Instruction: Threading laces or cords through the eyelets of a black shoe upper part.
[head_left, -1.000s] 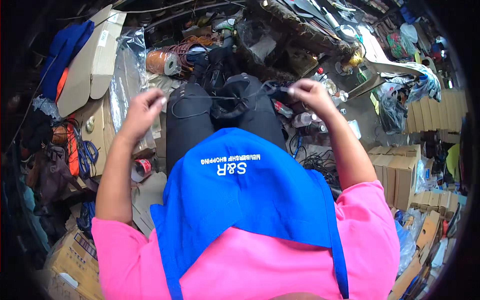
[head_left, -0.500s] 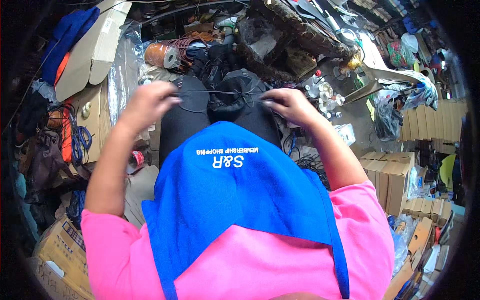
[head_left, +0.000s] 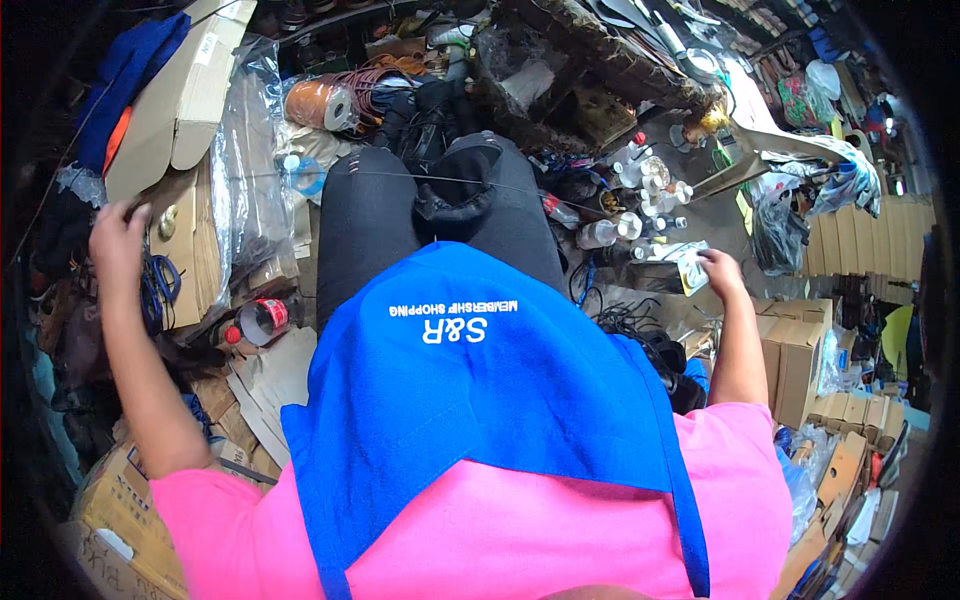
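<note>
A black shoe (head_left: 452, 205) is clamped between my knees, its rounded opening facing up; its lower part is hidden. Across it runs a thin dark thread (head_left: 520, 186), stretched out toward both sides. My left hand (head_left: 120, 232) is far out to the left, fingers pinched, beside the brown cardboard sheets. Out to the right, my right hand (head_left: 722, 272) is closed in a pinch beside a small container (head_left: 690, 272). The thread is too fine to follow all the way to either hand.
A spool of orange cord (head_left: 320, 104) lies beyond my left knee. Several plastic bottles (head_left: 640, 190) stand right of my knees. Blue-handled scissors (head_left: 160, 285) and a red-labelled bottle (head_left: 268, 318) are at left. Cardboard boxes (head_left: 785, 350) are stacked at right.
Both hands have swung wide apart from near the shoe, the left outward to the left, the right outward to the right. The loose thread loop over my left knee is gone; the thread is now straighter.
</note>
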